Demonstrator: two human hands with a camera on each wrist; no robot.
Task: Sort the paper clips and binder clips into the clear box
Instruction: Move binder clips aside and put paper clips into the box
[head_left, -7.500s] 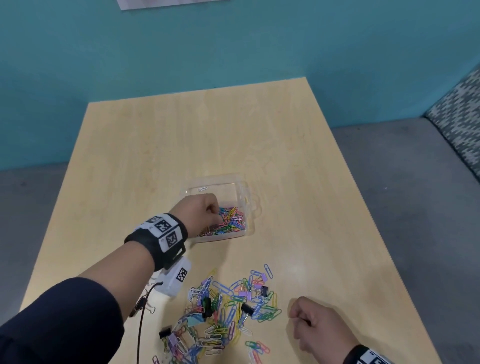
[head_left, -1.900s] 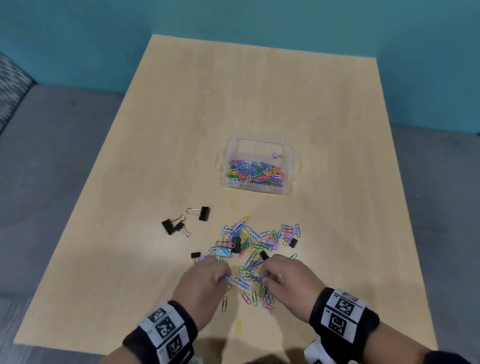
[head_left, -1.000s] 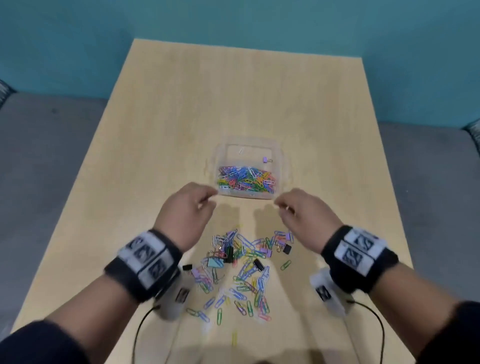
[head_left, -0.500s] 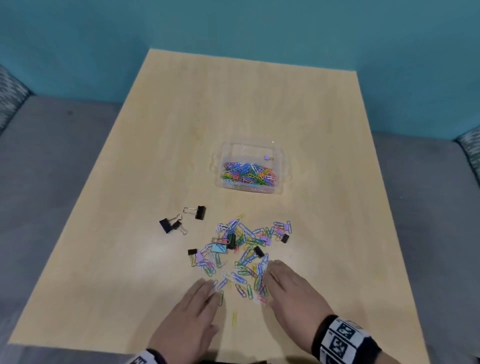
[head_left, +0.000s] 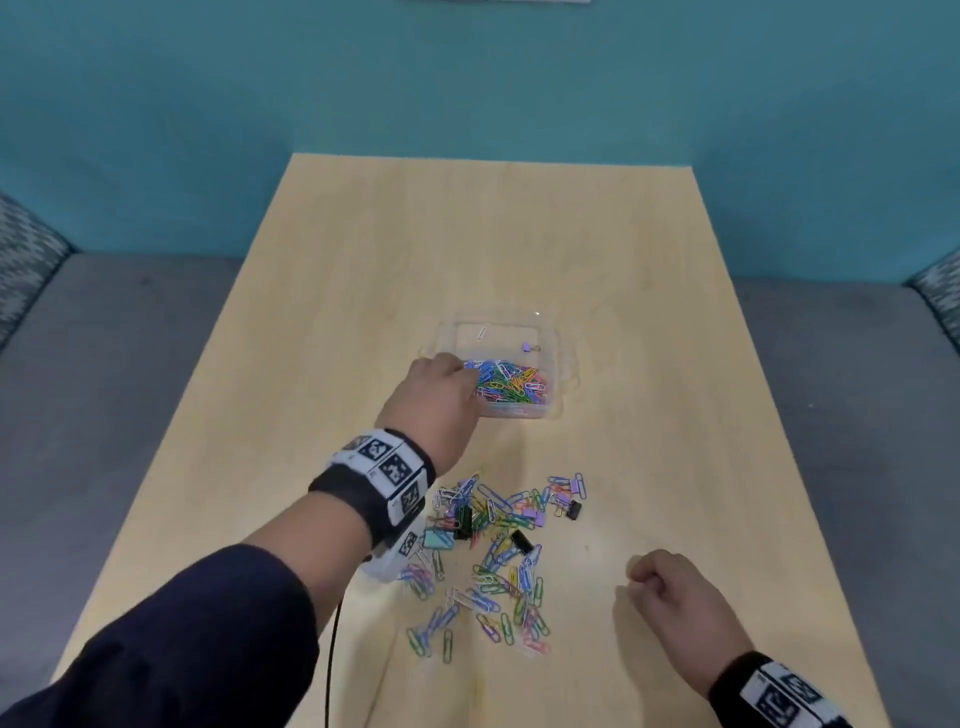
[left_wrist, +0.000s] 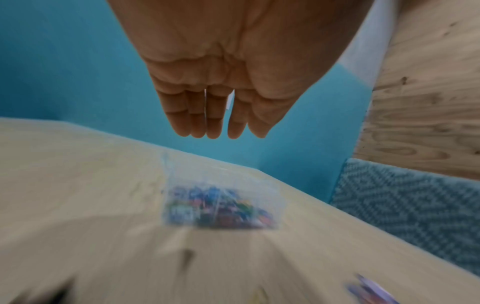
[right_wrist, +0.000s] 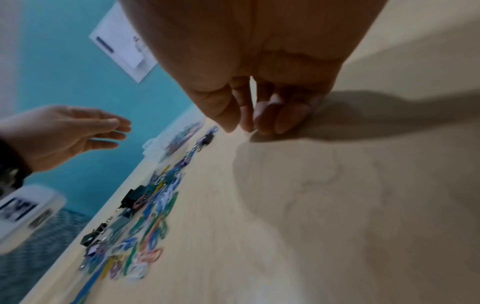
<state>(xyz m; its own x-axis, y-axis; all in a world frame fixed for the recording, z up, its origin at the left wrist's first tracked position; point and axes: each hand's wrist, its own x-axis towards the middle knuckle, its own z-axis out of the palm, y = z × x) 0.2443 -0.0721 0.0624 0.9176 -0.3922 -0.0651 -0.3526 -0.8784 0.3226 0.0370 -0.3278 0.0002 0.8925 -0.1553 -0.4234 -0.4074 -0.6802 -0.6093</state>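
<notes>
The clear box sits mid-table with a heap of coloured paper clips in its near half and one purple binder clip behind them. My left hand hovers over the box's near left corner. In the left wrist view its fingers are straight and empty above the blurred box. A loose pile of paper clips and binder clips lies nearer me. My right hand rests on the table right of the pile, fingers curled, with nothing seen in them.
A black binder clip and a teal one lie in the pile. My left forearm and its cable cross the table's near left part. Grey floor and patterned cushions flank the wooden table.
Half a second ago both hands lay flat at the pile's near edge. My left hand has since reached forward over the box. My right hand has slid right of the pile and curled.
</notes>
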